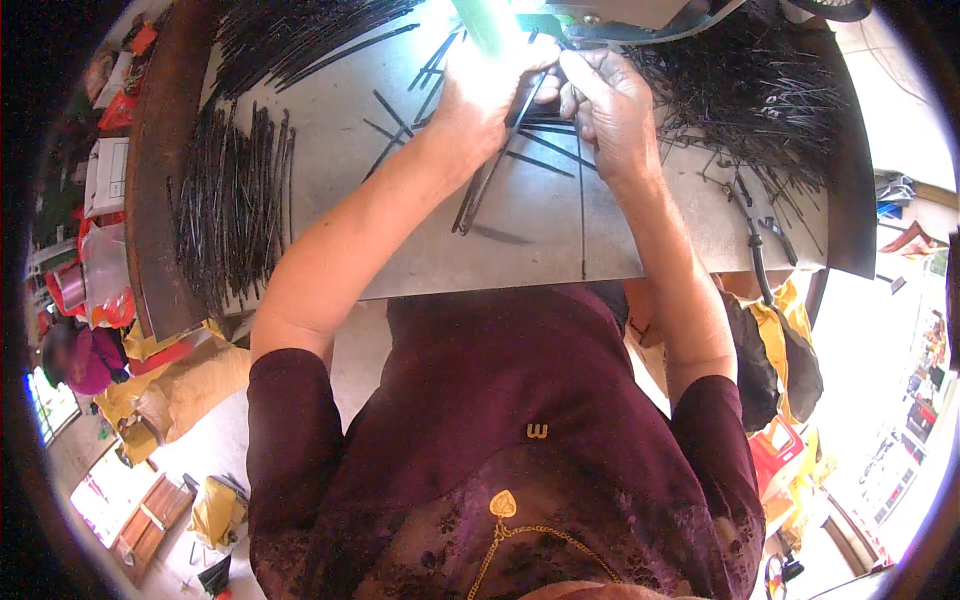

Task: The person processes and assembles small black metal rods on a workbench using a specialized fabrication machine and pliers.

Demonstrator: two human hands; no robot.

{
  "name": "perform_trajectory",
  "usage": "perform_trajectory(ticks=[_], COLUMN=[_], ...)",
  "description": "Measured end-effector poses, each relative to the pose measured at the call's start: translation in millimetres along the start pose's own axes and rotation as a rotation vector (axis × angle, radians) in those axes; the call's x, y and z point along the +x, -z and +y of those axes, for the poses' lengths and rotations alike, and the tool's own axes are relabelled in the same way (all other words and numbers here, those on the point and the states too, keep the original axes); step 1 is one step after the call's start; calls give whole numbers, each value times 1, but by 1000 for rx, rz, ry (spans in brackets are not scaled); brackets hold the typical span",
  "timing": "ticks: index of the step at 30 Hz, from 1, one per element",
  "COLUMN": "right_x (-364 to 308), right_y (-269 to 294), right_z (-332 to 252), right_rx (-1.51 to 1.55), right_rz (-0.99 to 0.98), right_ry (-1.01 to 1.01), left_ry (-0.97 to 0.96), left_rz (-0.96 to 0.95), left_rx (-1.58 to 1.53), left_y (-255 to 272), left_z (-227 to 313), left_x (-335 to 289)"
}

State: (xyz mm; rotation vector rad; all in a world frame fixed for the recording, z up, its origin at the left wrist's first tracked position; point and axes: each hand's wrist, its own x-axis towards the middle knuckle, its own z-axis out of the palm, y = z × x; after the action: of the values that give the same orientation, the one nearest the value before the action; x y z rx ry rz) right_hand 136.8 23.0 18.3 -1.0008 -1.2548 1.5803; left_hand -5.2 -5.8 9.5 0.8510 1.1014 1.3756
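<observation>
My left hand [482, 105], partly washed out by bright light, is closed on a few thin dark rods [488, 178]. They slant down toward the table's near edge. Just to its right, my right hand [612, 110] has its fingers curled and its thumb pressed to them at the rods' upper end. What lies in that pinch is too small to make out. Several loose dark rods [540, 162] lie on the grey metal tabletop [400, 245] under and around both hands.
A neat row of dark rods [230, 195] lies at the left, with another pile [290, 40] behind it. At the right is a tangled heap of dark rods [760, 95]. A black-handled tool [748, 215] lies by the right edge. A bright lamp [485, 25] shines above the hands.
</observation>
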Motion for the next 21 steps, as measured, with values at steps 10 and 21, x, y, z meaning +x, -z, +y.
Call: perform_trajectory(ticks=[10, 21], right_x=[-3, -7], right_y=[-6, -8], right_z=[5, 3], right_rx=[58, -28], right_rz=[87, 66], right_ry=[1, -10], left_ry=[-103, 2], left_rz=[-21, -3], left_rx=[-46, -329], left_y=[-6, 1], left_z=[-2, -8], left_x=[5, 10])
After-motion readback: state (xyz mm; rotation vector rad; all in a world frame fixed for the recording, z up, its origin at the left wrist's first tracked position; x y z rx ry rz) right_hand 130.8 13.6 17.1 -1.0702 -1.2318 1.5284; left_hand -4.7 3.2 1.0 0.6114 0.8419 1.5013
